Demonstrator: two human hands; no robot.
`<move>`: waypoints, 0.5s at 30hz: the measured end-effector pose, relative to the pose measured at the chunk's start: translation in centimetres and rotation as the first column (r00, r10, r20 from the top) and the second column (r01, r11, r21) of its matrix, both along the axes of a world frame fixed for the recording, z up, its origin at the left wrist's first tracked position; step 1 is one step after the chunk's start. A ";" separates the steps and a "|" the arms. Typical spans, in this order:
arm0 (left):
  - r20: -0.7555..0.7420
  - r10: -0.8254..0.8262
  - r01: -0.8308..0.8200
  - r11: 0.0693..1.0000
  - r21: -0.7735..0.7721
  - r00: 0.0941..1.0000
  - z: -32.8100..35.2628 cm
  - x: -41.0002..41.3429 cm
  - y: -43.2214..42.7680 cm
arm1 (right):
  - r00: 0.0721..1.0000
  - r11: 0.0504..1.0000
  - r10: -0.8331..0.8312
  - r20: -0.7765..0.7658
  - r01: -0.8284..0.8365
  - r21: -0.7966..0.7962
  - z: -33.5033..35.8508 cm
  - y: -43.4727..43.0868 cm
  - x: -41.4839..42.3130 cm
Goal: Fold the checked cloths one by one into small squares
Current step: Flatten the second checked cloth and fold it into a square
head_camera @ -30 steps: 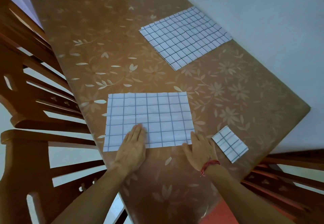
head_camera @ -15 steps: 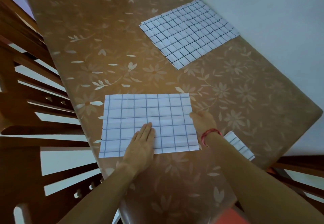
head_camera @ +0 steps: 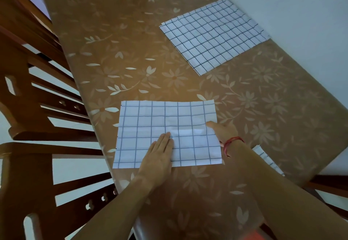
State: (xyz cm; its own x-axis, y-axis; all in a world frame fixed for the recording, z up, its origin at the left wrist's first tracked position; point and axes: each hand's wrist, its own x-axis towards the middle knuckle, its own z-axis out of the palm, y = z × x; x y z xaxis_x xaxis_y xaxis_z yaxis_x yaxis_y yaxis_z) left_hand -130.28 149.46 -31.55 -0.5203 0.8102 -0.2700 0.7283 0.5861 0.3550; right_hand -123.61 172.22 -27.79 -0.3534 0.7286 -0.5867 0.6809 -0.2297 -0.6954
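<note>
A checked cloth [head_camera: 160, 119], folded to a rectangle, lies near the table's front edge. My left hand [head_camera: 159, 157] rests flat on its lower middle, fingers straight and together. At the cloth's right edge, my right hand [head_camera: 223, 131] has its thumb on top of the fabric and its fingers hidden beneath, pinching that edge. A larger checked cloth [head_camera: 212, 36] lies spread out at the far right of the table. Behind my right forearm, a small folded checked square [head_camera: 267, 159] is partly hidden.
The table [head_camera: 263, 98] has a brown cover with a flower pattern. Wooden chairs [head_camera: 37, 108] stand close along its left side. A pale wall [head_camera: 301, 14] runs along the right side. Another chair back [head_camera: 329, 183] shows at the lower right.
My right hand moved from the cloth's near right corner up its right edge and took hold there. My left hand slid a little further onto the cloth. The camera drew closer.
</note>
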 end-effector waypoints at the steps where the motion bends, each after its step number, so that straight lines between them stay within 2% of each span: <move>1: 0.000 -0.002 0.002 1.000 0.001 1.000 0.0 0.0 0.0 | 1.000 1.000 0.005 -0.008 -0.005 0.013 -0.3 0.0 0.2; 4: 0.004 -0.005 0.005 1.000 0.018 1.000 0.3 0.0 0.0 | 1.000 0.999 0.002 -0.017 -0.001 0.037 -0.4 -0.4 1.1; 11: 0.044 -0.039 0.034 0.993 0.111 0.998 1.6 0.7 0.7 | 0.970 0.967 -0.231 -0.075 0.238 0.093 -0.2 -1.5 3.7; 15: 0.049 -0.087 0.078 0.984 0.158 0.995 1.6 1.9 0.6 | 0.931 0.934 -0.356 -0.086 0.357 0.005 0.1 -3.1 5.1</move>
State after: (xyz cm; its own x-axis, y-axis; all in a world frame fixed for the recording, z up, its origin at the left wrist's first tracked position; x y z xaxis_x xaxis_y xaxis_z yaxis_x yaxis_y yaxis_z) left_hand -128.34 150.10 -29.98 -0.4377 0.8840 -0.1640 0.7485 0.4593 0.4783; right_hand -118.50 169.08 -27.73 -0.1148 0.8270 -0.5504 0.4969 -0.4320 -0.7527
